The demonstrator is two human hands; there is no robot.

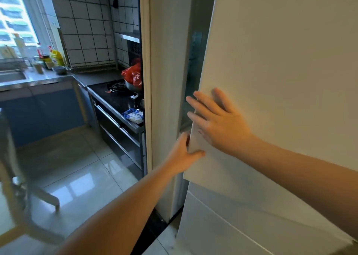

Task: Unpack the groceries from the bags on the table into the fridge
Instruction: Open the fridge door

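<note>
The cream fridge door (280, 60) fills the right half of the view and stands slightly ajar, with a dark gap along its left edge. My left hand (184, 154) grips the lower left corner of that door, thumb on its front face and fingers curled behind the edge. My right hand (217, 119) lies flat on the door's front with its fingers spread, holding nothing. Below the door, the lower fridge drawers (232, 221) are closed. No bags or groceries from the table are in view.
A pale wall panel (164, 80) stands just left of the fridge. Beyond it are a black stove (116, 97) with a bowl of red bags (133, 74), a blue-white packet (133, 116), a sink counter with bottles (52, 58), and a chair (23, 177) at left.
</note>
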